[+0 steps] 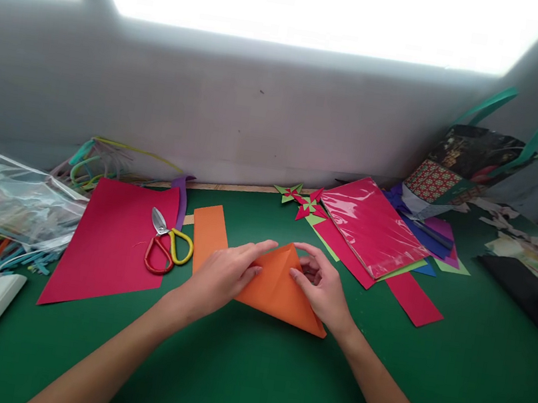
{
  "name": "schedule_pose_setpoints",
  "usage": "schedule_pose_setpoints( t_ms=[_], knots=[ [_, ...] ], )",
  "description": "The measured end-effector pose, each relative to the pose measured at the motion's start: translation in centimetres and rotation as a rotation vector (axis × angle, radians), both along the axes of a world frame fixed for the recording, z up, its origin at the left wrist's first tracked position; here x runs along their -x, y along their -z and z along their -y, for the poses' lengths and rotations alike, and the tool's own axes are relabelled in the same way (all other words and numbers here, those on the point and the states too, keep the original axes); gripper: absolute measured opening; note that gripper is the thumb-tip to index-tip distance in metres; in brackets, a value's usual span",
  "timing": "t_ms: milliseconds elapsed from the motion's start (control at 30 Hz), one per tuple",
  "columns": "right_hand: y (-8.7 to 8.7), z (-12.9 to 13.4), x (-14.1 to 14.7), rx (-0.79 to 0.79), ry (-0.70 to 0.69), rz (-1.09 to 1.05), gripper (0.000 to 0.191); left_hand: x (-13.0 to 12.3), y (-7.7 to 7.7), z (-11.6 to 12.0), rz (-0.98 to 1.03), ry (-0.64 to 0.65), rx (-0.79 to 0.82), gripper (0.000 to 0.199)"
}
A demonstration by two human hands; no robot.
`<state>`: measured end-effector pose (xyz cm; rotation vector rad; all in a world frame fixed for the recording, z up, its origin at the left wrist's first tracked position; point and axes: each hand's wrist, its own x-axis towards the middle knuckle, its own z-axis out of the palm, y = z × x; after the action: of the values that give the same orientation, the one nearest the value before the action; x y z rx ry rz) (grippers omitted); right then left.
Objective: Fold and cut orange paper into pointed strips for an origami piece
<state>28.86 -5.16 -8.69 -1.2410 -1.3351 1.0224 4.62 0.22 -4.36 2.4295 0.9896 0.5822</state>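
1. Your left hand (225, 272) is partly curled: the thumb presses the front face of a folded orange triangular sheet of paper (280, 291) and the index finger stretches along its upper left edge, so the paper sits in a narrow gap between them.
2. Your right hand (321, 290) has its thumb on the same front face and its other fingers bent behind the right edge, nearly closed with the paper between.
3. The orange triangle is between your two sets of fingers, peak pointing away from you, long edge towards you, over a green tabletop (241, 386); you cannot tell how much of it touches the surface.
4. Just beyond your left fingers lies a flat orange rectangular strip of paper (209, 229), partly covered by that hand.
5. Further left of those fingers, metal scissors with red and yellow handles (162, 233) rest across the right edge of a large red sheet of paper (112, 239).
6. Beyond your right fingers, to the right, a clear-wrapped red pack of paper (376, 228) lies over other coloured sheets.
7. Straight ahead of your fingertips are red-and-green folded paper stars (310, 206).
8. Well right of your fingers stands a patterned bag with turquoise handles (437, 179).
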Motion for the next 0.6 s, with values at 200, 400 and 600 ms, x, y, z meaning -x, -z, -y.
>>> schedule_pose_setpoints(
  t_ms=[200, 400, 600],
  knots=[
    [-1.0, 0.7, 0.6, 0.020, -0.067, 0.035, 0.038, -1.2, 0.2, 0.4, 0.039, -0.057, 0.039, 0.042],
    [-0.7, 0.8, 0.8, 0.119, -0.143, -0.002, 0.038, -1.1, -0.1, 0.1, 0.098, -0.031, 0.257, 0.021],
    [0.1, 0.2, 0.4, 0.141, -0.103, 0.055, 0.024, -0.7, 0.3, 0.5, 0.133, 0.003, 0.386, 0.018]
  ],
)
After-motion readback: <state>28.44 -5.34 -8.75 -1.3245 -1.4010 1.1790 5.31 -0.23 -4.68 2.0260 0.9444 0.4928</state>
